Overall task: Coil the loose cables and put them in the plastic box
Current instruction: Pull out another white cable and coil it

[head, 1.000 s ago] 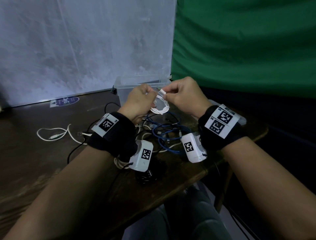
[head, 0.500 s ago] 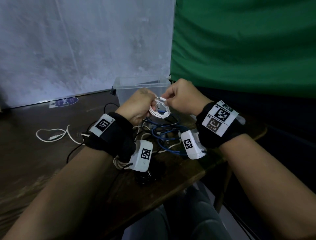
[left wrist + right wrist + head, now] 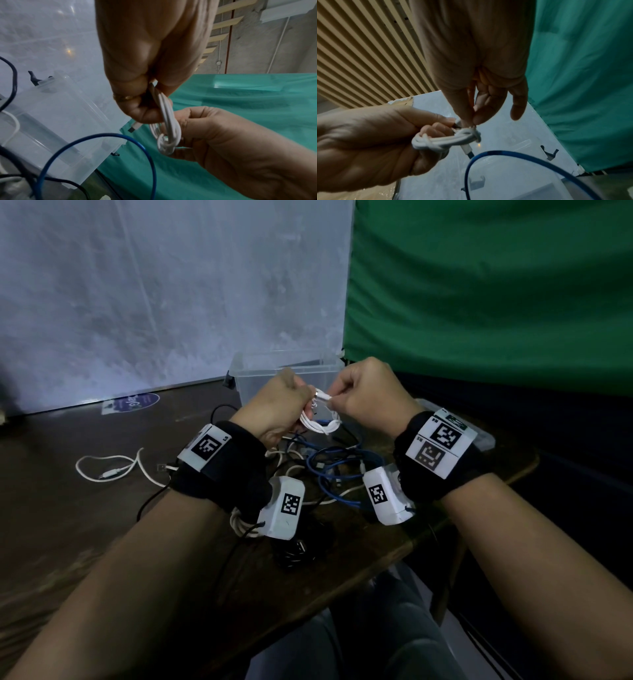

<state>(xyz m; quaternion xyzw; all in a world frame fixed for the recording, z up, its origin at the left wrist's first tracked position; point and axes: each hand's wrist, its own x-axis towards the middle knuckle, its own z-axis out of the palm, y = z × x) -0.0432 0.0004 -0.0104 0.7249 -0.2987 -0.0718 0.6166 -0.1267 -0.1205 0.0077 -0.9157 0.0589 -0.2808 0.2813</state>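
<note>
Hands raised slightly; left hand (image 3: 277,405) grips white coiled cable (image 3: 320,424), right hand (image 3: 370,395) pinches its end above plastic box (image 3: 291,368).

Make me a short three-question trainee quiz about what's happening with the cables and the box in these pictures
1. True or false: the white cable coil already lies inside the plastic box.
2. Which hand pinches the coil's plug end? A left hand B right hand C neither
3. Fill in: the loose cable arching over the table near the wrists is ____ in colour.

Key: 1 false, held in both hands in front of the box; 2 B; 3 blue.
</note>
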